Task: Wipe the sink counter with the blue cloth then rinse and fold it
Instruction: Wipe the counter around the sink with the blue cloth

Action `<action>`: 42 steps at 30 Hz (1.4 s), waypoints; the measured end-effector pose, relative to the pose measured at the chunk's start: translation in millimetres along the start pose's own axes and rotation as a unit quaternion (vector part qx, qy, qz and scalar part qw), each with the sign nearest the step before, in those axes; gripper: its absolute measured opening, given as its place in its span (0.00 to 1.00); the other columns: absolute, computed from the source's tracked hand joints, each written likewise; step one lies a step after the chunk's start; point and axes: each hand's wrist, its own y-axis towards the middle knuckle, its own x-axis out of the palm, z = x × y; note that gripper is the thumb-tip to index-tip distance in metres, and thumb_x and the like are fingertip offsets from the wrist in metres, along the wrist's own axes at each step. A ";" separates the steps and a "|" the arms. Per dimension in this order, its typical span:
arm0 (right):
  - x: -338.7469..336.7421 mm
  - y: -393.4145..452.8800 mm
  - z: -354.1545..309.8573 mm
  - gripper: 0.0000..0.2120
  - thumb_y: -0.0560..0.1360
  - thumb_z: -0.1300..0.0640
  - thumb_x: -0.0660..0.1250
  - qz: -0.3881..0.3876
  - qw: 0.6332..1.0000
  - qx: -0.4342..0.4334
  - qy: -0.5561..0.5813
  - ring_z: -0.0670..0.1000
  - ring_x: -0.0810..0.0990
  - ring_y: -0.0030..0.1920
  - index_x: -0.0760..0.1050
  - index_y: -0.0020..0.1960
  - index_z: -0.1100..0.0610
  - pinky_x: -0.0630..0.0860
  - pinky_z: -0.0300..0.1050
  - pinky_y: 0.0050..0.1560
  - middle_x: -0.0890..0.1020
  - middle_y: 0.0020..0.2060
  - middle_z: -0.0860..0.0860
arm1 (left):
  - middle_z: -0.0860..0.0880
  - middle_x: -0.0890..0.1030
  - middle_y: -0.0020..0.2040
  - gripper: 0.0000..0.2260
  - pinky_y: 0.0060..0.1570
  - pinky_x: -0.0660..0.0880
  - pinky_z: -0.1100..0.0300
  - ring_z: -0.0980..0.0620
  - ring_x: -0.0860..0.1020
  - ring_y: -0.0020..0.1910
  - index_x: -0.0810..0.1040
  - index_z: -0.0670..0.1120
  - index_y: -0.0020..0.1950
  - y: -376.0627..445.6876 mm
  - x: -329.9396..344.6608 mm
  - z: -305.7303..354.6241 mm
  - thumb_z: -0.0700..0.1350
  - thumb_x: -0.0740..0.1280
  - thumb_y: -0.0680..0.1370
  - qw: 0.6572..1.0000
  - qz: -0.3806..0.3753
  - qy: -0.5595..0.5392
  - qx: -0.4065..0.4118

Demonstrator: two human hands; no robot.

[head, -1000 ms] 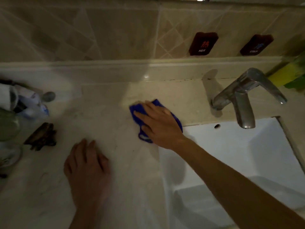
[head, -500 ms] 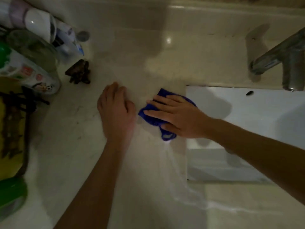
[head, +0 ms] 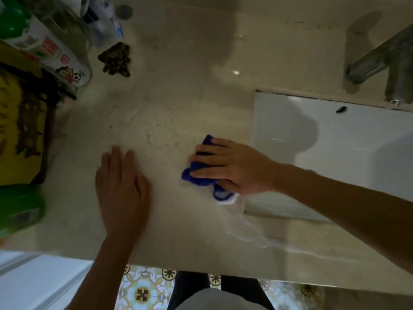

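The blue cloth (head: 196, 176) lies bunched on the beige stone counter (head: 169, 104), just left of the white sink basin (head: 335, 157). My right hand (head: 232, 166) presses down on the cloth with fingers stretched flat over it; only the cloth's edges show around the hand. My left hand (head: 121, 186) rests flat on the bare counter, palm down, a hand's width left of the cloth. A wet streak runs from the cloth toward the counter's front edge.
A chrome tap (head: 384, 61) stands behind the sink at the upper right. Bottles and tubes (head: 51, 48), a dark hair clip (head: 116, 59), a yellow box (head: 15, 130) and a green container (head: 20, 211) crowd the left side. Patterned floor tiles (head: 143, 289) show below the front edge.
My right hand has dragged the cloth from the back of the counter toward the front, beside the sink's left rim. My left hand has stayed flat on the counter. The view tipped downward.
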 end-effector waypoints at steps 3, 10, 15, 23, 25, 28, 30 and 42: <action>-11.3 6.8 50.8 0.23 0.77 0.60 0.64 0.025 0.998 0.032 -0.053 0.61 0.69 0.74 0.73 0.72 0.55 0.62 0.60 0.75 0.73 0.72 0.57 | 0.37 0.65 0.76 0.23 0.72 0.59 0.42 0.37 0.61 0.76 0.67 0.40 0.73 2.6 1.5 3.4 0.43 0.59 0.77 1.000 0.014 0.009 -0.006; -9.1 69.9 7.7 0.22 0.72 0.56 0.63 0.091 0.995 0.023 -0.044 0.65 0.80 0.60 0.80 0.65 0.56 0.71 0.62 0.64 0.82 0.62 0.58 | 0.38 0.67 0.75 0.22 0.72 0.60 0.43 0.39 0.62 0.75 0.69 0.41 0.72 1.7 2.8 1.5 0.43 0.58 0.77 0.999 0.035 0.013 0.004; 2.4 -11.2 -42.5 0.22 0.71 0.62 0.66 -0.034 0.998 -0.024 0.054 0.61 0.71 0.72 0.80 0.65 0.54 0.59 0.59 0.76 0.78 0.69 0.55 | 0.38 0.65 0.76 0.22 0.73 0.60 0.42 0.39 0.61 0.76 0.68 0.41 0.72 0.6 0.6 1.8 0.43 0.59 0.78 1.000 0.029 -0.004 0.004; 5.5 75.5 -30.9 0.27 0.73 0.54 0.55 0.109 0.932 0.344 0.024 0.66 0.72 0.71 0.78 0.68 0.55 0.65 0.66 0.71 0.77 0.69 0.57 | 0.37 0.66 0.75 0.22 0.72 0.60 0.43 0.37 0.62 0.75 0.68 0.40 0.73 -0.1 -0.6 -3.6 0.43 0.58 0.79 1.000 0.023 0.011 0.013; 20.1 89.3 -69.0 0.27 0.74 0.53 0.58 0.149 0.884 0.444 0.015 0.64 0.67 0.74 0.74 0.71 0.53 0.59 0.64 0.74 0.73 0.73 0.56 | 0.37 0.68 0.74 0.22 0.71 0.61 0.43 0.37 0.64 0.74 0.70 0.40 0.71 0.1 -3.0 -4.3 0.42 0.59 0.78 0.999 0.030 -0.017 0.010; 40.0 103.0 -149.4 0.29 0.72 0.55 0.65 0.204 0.806 0.555 0.035 0.62 0.62 0.77 0.71 0.73 0.53 0.53 0.63 0.78 0.68 0.76 0.57 | 0.36 0.70 0.73 0.20 0.70 0.62 0.43 0.36 0.65 0.73 0.73 0.39 0.68 1.7 -6.1 -6.5 0.42 0.58 0.77 0.998 0.030 -0.040 0.026; 53.7 105.4 -200.4 0.30 0.72 0.55 0.64 0.214 0.773 0.595 0.057 0.62 0.61 0.77 0.70 0.74 0.50 0.53 0.63 0.78 0.68 0.76 0.58 | 0.35 0.69 0.73 0.20 0.70 0.62 0.42 0.35 0.65 0.73 0.73 0.39 0.68 0.1 -8.7 -8.0 0.42 0.58 0.77 0.998 0.021 -0.047 0.034; 39.6 63.4 -132.0 0.27 0.74 0.55 0.59 0.246 0.664 0.705 -0.026 0.65 0.69 0.70 0.71 0.72 0.58 0.62 0.62 0.73 0.72 0.71 0.61 | 0.38 0.65 0.75 0.24 0.71 0.60 0.43 0.37 0.61 0.75 0.69 0.42 0.71 -0.1 -7.6 -7.6 0.45 0.59 0.75 0.999 -0.012 -0.026 0.023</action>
